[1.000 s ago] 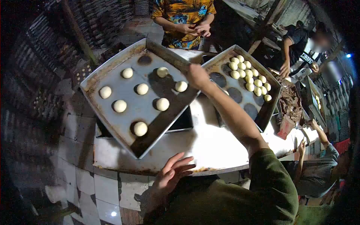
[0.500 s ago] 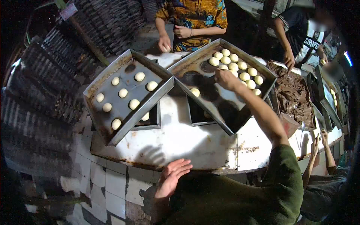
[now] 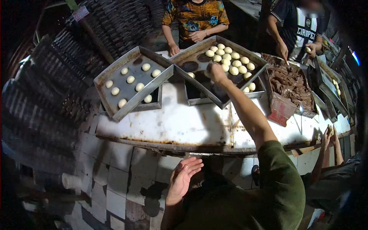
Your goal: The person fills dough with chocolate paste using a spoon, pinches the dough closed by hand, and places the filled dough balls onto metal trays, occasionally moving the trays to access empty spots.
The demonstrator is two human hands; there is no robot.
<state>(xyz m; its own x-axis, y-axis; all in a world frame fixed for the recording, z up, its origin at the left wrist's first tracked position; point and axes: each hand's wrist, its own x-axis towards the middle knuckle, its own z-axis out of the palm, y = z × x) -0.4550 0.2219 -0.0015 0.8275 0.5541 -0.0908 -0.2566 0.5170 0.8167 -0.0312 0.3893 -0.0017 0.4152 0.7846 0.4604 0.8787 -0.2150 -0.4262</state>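
My right hand, grip unclear, seemingly arranges dough balls in the middle tray, next needing a gentle touch; my left hand hovers empty.

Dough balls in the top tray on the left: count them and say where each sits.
8 dough balls in the top tray, in slanting rows: two in the leftmost row, three in the middle, three in the rightmost. None seems hidden.
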